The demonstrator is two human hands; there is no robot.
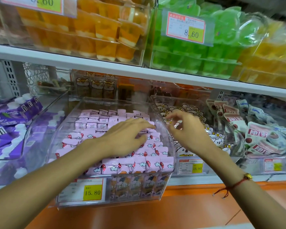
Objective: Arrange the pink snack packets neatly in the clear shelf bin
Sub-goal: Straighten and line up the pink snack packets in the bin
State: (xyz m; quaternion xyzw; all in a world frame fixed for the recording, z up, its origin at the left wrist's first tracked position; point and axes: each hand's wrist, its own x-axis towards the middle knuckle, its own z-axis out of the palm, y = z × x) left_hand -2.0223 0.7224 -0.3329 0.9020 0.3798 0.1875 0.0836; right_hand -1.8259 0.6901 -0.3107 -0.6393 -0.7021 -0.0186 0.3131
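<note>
Currently resting flat: left hand (127, 138), fingers extended and pressing on pink snack packets (149, 162) inside clear shelf bin (169, 146), nothing gripped. Hovering just above the bin's right wall: right hand (186, 131), fingers loosely curled, thumb and forefinger close together — cannot tell whether a packet corner is pinched; appears to hold nothing.

Packet location: filling the bin in overlapping rows, front rows face-up, rear rows showing printed backs, stack near rim height at the front.

Likely faults from here:
- Excess downward pressure from the left hand — risk of rows sliding forward and spilling over the low front lip.
- Sideways sweep toward the right wall — risk of packets crossing into the neighbouring bin (196, 156) of white bear-print snacks.
- Uneven pushing — risk of rows skewing or flipping, mixing face-up and face-down.
</note>
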